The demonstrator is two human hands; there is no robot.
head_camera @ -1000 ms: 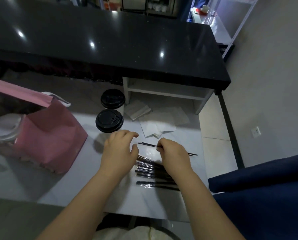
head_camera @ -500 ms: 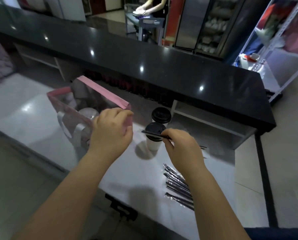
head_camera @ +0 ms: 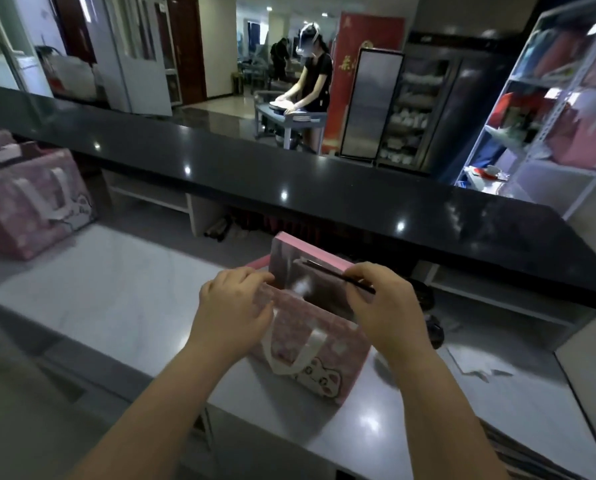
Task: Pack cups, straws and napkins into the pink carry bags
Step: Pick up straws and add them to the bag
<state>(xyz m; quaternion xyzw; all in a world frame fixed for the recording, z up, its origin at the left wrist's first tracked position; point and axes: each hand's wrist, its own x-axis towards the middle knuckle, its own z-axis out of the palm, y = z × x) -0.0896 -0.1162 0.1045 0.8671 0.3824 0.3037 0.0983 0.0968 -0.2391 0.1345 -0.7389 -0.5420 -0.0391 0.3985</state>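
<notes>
While over bag (head_camera: 338,341) — straw (head_camera: 327,270) in right grip (head_camera: 383,306)

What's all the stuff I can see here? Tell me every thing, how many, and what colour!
pink carry bag: one, pink with white handles, open on the table in front
other pink carry bags: at least two, pink, far left
straw: one, black, over the open bag
cup lids: two it seems, black, mostly hidden behind the right hand
napkins: a few, white, table's right side
table: one, white, under everything
counter: one, black, behind the table
shelf rack: one, white, far right
person: one, dark clothes, at a cart in the back
left hand: one, holds the bag's near rim
right hand: one, pinches the straw
</notes>
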